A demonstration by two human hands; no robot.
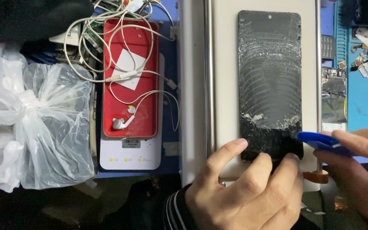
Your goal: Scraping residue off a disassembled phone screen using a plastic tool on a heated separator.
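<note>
- Phone panel (270, 81), seen from the head camera: a long black rectangle lying flat on a pale grey plate (225, 85), its long side running from far to near, right of the scene's middle.
- Its surface is dull and scuffed, covered in whitish curved streaks and crumbs of residue over the far two thirds; a ragged pale line crosses it near the near end, and the strip below that line is darker and cleaner. A small round hole sits at the middle of the far edge.
- Left hand (245, 191) rests at the near edge of the plate, fingers spread and pressed down: the thumb tip touches the panel's near left corner and two fingertips lie on its near edge. It grips nothing; a striped sleeve cuff shows at the wrist.
- Right hand (358, 166) comes in from the right and pinches a blue flat pick (316, 139) between thumb and fingers; the pick's tip touches the panel's near right edge.
- Left of the plate, a red phone case (143, 115) lies on a white slab, with white earphones (122, 122) and their tangled cable draped over it.
- Further left, a knotted clear plastic bag (35, 119) fills the left side of the tabletop.
- Right of the plate, a blue mat (365, 102) carries small phone parts at its far end, well apart from both hands.
</note>
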